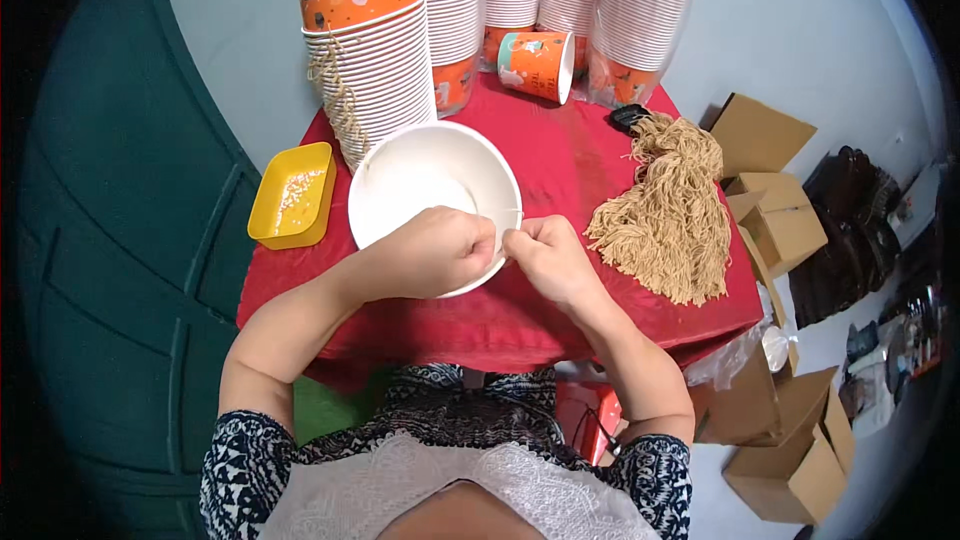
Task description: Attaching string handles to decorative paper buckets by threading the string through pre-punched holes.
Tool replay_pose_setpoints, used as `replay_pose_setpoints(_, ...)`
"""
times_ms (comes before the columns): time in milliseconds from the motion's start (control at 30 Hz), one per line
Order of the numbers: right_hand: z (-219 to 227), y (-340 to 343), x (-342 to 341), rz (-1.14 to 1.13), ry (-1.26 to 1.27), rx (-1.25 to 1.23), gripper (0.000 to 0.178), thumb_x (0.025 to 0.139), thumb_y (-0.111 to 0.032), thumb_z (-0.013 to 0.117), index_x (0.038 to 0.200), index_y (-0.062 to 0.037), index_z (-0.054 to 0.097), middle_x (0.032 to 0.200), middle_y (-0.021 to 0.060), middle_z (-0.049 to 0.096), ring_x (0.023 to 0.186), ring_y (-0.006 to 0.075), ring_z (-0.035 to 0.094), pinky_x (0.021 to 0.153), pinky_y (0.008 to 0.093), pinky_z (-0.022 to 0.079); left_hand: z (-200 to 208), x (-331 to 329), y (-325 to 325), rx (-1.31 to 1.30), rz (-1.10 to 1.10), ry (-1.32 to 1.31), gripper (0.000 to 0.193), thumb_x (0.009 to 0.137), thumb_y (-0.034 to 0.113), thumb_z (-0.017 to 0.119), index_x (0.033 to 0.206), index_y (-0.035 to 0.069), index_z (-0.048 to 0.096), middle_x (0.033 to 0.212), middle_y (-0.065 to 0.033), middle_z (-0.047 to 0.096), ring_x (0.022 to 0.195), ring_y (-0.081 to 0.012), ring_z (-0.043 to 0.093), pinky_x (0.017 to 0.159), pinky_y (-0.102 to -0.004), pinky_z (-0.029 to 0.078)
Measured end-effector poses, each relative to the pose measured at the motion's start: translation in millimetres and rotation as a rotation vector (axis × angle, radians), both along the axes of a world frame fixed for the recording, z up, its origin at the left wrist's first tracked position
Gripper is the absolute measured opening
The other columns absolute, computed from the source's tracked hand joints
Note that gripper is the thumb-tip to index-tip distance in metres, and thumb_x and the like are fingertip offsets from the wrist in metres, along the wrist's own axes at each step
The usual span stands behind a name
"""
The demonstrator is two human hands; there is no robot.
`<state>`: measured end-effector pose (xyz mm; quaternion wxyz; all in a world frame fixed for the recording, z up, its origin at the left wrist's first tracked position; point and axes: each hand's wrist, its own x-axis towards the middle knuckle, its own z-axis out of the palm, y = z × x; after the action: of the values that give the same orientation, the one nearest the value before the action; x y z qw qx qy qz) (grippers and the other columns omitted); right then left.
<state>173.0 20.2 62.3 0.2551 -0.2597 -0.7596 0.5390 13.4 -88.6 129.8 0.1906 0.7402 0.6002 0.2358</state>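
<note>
A white paper bucket [405, 175] lies with its open mouth facing me. My left hand [440, 250] is closed in a fist over the lower right of its mouth. At the bucket's right rim, my right hand [548, 252] is closed with thumb and finger pinched together, almost meeting the left fist. A thin pale strand shows inside the bucket beside the fists; what each hand grips is too small to make out. To the right lies a bundle of tan cords [670, 215]. A yellow tray [263, 225] with small white pieces sits on the left.
Tall stacks of paper buckets [375, 75] stand at the back of the red-covered table [560, 155], some in clear plastic. Tan cord loops hang down the left stack. An orange bucket [535, 65] lies on its side. Cardboard boxes [785, 220] stand right of the table.
</note>
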Motion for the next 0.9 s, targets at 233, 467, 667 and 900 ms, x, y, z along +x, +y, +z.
replay_pose_setpoints(233,-28.4,19.2,-23.6,0.032,0.265,-0.212,0.025,0.098,-0.014,0.052,0.086,0.0033,0.067,0.068,-0.0029,0.056,0.061,0.0068,0.047,0.054,0.029,0.038,-22.1,-12.8,31.3,0.273,0.158,0.267,0.016,0.087,0.011,0.057,0.08,-0.003,0.062,0.082,-0.0246,0.065,0.078,-0.0441,0.063,0.07,-0.0512,0.049)
replay_pose_setpoints(467,-55.1,37.1,-41.9,0.066,0.218,-0.268,0.023,0.099,-0.013,0.053,0.091,0.0035,0.068,0.07,-0.0053,0.054,0.061,0.006,0.044,0.053,0.0277,0.037,-61.9,-17.2,34.9,0.254,0.202,0.269,0.013,0.084,0.006,0.055,0.079,-0.004,0.063,0.082,-0.0258,0.065,0.078,-0.0423,0.066,0.072,-0.0501,0.051)
replay_pose_setpoints(667,-57.9,48.9,-40.6,0.064,-0.114,0.175,0.026,0.095,-0.021,0.057,0.087,0.0015,0.07,0.072,0.0161,0.068,0.066,0.0197,0.066,0.057,0.0351,0.045,-81.1,-21.2,39.4,0.147,0.222,0.222,0.014,0.087,0.007,0.055,0.082,-0.003,0.063,0.083,-0.0252,0.065,0.081,-0.0424,0.065,0.075,-0.0502,0.05)
replay_pose_setpoints(900,-36.4,53.2,-37.8,0.004,-0.575,0.886,0.042,0.094,-0.039,0.055,0.074,-0.0056,0.073,0.071,0.0174,0.07,0.069,0.0343,0.07,0.079,0.0523,0.049,-98.8,-25.9,47.5,0.177,0.228,0.207,0.014,0.082,0.004,0.055,0.077,-0.006,0.065,0.085,-0.0278,0.066,0.081,-0.0423,0.066,0.075,-0.0497,0.053)
